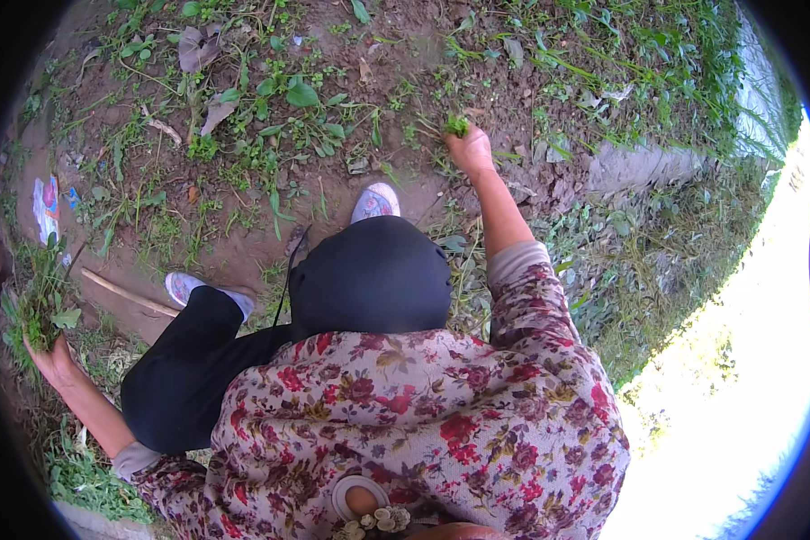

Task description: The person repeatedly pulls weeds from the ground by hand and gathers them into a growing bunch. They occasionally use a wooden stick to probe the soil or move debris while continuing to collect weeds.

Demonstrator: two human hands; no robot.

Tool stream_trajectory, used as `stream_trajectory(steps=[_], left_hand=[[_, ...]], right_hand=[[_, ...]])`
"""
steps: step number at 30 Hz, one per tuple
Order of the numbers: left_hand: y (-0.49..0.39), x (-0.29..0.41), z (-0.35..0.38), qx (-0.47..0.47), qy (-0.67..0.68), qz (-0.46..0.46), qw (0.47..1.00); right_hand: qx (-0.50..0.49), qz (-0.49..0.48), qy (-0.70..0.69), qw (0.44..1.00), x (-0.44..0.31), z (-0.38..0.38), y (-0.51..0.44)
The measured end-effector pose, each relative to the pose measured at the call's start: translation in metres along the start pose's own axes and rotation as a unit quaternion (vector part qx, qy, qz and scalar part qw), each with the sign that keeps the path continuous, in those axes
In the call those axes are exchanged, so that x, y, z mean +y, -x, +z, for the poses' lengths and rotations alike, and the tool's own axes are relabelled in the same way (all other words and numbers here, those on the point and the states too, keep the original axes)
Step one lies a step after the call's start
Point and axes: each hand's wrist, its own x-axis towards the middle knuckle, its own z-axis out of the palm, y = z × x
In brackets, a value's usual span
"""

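Observation:
My left hand (pixel 55 364), far out at the left side, grips a thick bunch of leafy green plants (pixel 40 297) from below. The bunch stands up out of the fingers, with one broad pale leaf hanging over the palm. Stretched forward on the right, my right hand (pixel 471 150) is closed around a small tuft of green weeds (pixel 457 125). It is low over the brown soil (pixel 418 61); whether the tuft is rooted there I cannot tell. Low broad-leaved weeds (pixel 302 94) grow ahead of me, left of that hand.
My shoes (pixel 376 201) are on bare soil. A wooden stick (pixel 128 291) and a printed wrapper (pixel 45 209) lie at the left. Dry leaves (pixel 199 48) dot the ground ahead. On the right, a low concrete edge (pixel 641 165) borders a strip of grass and leaf litter (pixel 655 236).

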Motion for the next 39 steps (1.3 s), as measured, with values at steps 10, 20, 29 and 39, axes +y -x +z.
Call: stream_trajectory(steps=[10, 20, 29, 39], left_hand=[[0.006, 0.003, -0.007, 0.018, 0.022, -0.001, 1.0], [0.046, -0.011, 0.039, 0.061, -0.013, 0.046, 0.997], [0.018, 0.002, 0.011, 0.0, -0.021, -0.001, 1.0], [0.01, 0.003, -0.004, -0.051, 0.04, -0.016, 0.998]], right_hand=[[-0.146, -0.009, 0.202, 0.968, -0.03, 0.002, -0.021], [-0.096, -0.009, -0.183, 0.978, -0.023, -0.035, -0.016], [-0.182, -0.095, 0.016, 0.978, -0.05, -0.018, 0.005], [-0.253, -0.074, 0.341, 0.902, -0.065, 0.046, 0.025]])
